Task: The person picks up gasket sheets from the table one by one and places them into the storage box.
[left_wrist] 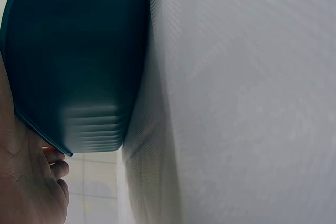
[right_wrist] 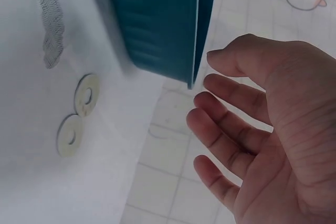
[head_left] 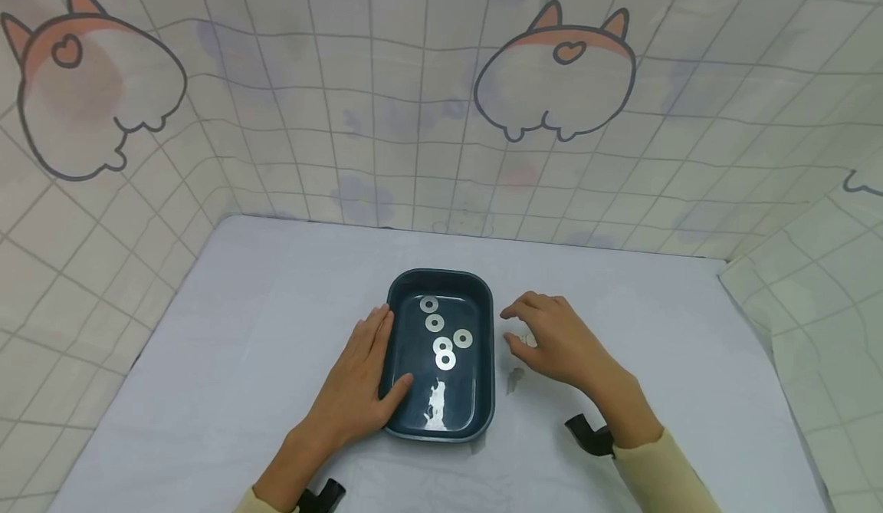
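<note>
A dark teal tray (head_left: 414,413) lies on the white cloth, with several flat metal washers (head_left: 463,338) scattered over its bottom; two of them overlap. My left hand (head_left: 355,383) rests along the tray's left rim, fingers straight and thumb reaching over the edge. In the left wrist view the palm lies against the rim. To the right of the tray, my right hand (head_left: 559,337) hovers with loosely bent fingers and nothing between them. Two more washers (right_wrist: 86,95) lie edge to edge on the cloth below it, mostly hidden by that hand in the head view.
A white cloth-covered table (head_left: 276,291) surrounds the tray. Behind and at the sides hang grid-patterned curtains (head_left: 414,114) with cartoon animals. A greyish mark (right_wrist: 52,30) shows on the cloth near the tray. A black wrist mount (head_left: 592,435) sticks out beside the right sleeve.
</note>
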`<state>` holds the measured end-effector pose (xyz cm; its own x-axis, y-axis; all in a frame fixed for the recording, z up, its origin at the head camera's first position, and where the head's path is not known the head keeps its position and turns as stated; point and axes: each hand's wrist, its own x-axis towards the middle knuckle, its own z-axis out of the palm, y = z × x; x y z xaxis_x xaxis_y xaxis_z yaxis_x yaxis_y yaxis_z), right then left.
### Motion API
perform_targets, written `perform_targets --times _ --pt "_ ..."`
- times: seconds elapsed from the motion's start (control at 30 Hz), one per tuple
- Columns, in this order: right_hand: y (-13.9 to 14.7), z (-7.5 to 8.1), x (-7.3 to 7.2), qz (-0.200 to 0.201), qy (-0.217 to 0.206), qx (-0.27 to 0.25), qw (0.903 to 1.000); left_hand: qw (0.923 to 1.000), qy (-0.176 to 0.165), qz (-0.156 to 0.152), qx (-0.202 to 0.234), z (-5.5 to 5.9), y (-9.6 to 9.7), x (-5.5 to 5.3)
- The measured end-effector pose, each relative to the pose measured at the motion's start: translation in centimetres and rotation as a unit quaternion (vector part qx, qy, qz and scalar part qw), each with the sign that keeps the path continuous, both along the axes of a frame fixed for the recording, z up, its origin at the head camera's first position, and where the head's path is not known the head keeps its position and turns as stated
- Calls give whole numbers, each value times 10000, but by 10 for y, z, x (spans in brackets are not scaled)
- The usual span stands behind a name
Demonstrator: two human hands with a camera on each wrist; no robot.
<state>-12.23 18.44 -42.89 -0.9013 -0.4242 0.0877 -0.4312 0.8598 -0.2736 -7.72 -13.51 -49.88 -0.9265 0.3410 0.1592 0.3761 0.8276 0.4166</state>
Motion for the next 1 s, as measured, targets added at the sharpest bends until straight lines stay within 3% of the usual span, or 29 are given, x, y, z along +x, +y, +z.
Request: perform_targets --times 0.37,0.77,1.0 --pt "12 -14 2 -252 9 -347 9991 9996 263 35 22 -1 1 1" --pt "19 -39 4 -516 -102 -684 9963 10000 12 26 -11 -2 0 1" --pt "20 -53 3 -599 74 -690 9958 10000 35 29 -29 -2 0 1"
